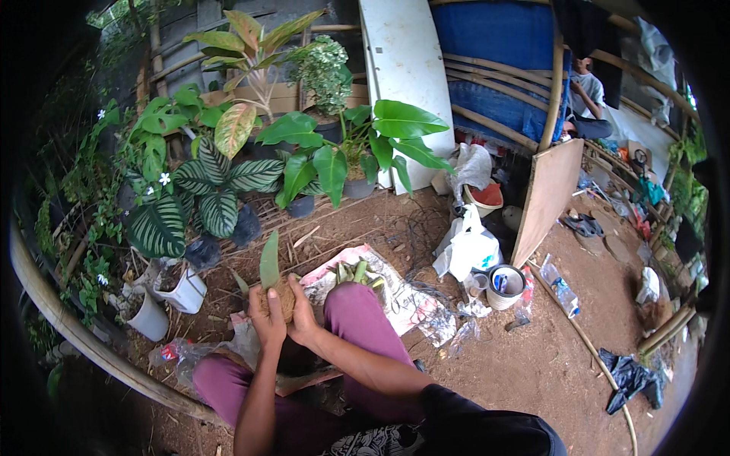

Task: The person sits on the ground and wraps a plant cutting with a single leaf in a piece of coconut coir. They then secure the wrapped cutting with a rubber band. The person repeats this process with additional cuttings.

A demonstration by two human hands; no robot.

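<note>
Both my hands are wrapped around a brown, fibrous ball [279,301], which looks like a coconut or a coir-covered root ball. A single broad green leaf [270,261] rises upright from its top. My left hand [266,320] grips the near left side, with the thumb lying up along the fibre. On the right side, my right hand [302,317] presses with its fingers, partly hidden by the ball. Just beyond my raised knee, cut green plant pieces [358,272] lie on a printed plastic sack [396,293].
Potted plants, including a striped-leaf one [219,182], line the wall ahead. A white square pot [181,290] stands at left. To the right are a white plastic bag [472,245], a bucket [505,288], a plywood board [550,196] and a bamboo pole [593,347]. Another person [587,94] sits farther back.
</note>
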